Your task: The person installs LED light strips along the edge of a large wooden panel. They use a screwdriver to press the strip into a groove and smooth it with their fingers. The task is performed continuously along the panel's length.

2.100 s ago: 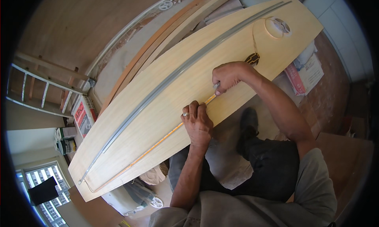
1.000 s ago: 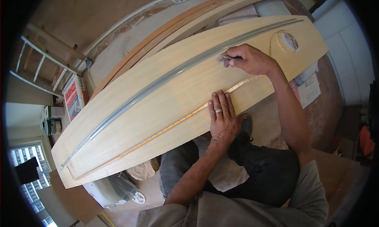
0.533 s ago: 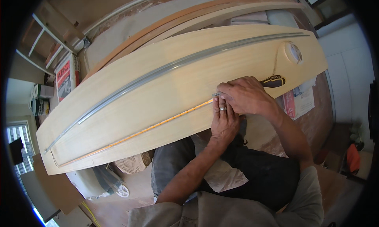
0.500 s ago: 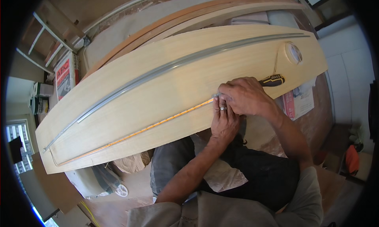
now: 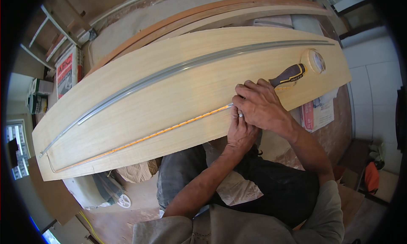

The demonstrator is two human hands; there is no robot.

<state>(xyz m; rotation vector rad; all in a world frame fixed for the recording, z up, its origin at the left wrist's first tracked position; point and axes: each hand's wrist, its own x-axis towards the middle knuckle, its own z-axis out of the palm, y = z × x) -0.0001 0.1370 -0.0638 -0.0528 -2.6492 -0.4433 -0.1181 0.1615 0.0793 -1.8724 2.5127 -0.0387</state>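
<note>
A long pale wooden board [image 5: 140, 95] lies across in front of me. Along its near side runs an orange strip in a narrow light channel [image 5: 169, 128], ending at my hands. My left hand [image 5: 242, 133], with a ring on one finger, has its fingertips pressed together at the strip's right end. Just above it, my right hand [image 5: 260, 105] is closed round a tool with a dark grey and yellow handle [image 5: 289, 75]. The handle points up and right out of the fist; my fingers hide its working end.
Several thin metal channels [image 5: 182, 66] lie lengthwise on the board's far side. A round coil [image 5: 314, 61] sits near its right end. Beyond are wooden planks [image 5: 178, 21]. A printed bag [image 5: 68, 72] stands left, another bag [image 5: 316, 114] lies under the board's right edge.
The tool's handle has tilted upward from the board as my right hand turned. My left hand stays at the strip's end. The whole view has shifted slightly.
</note>
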